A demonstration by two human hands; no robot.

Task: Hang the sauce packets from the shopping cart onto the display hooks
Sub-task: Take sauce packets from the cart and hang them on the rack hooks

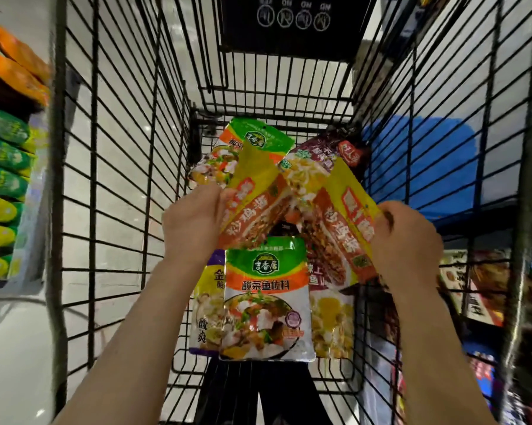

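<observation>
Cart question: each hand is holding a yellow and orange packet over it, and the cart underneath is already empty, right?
Not quite. The head view shows the left hand and right hand each holding a yellow and orange packet, but the cart is not empty: a green-topped packet and others lie in it.

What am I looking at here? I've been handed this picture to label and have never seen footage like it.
There is no machine: a person wears a camera on the head, so the one picture looks down along their bare arms into a black wire shopping cart. The left hand pinches a yellow-and-orange sauce packet, and the right hand grips a matching one, both raised above the cart's bottom. More packets lie below, such as a green-topped packet nearest the camera and another green-topped one farther off. Shelves of goods show at the left, blurred.
</observation>
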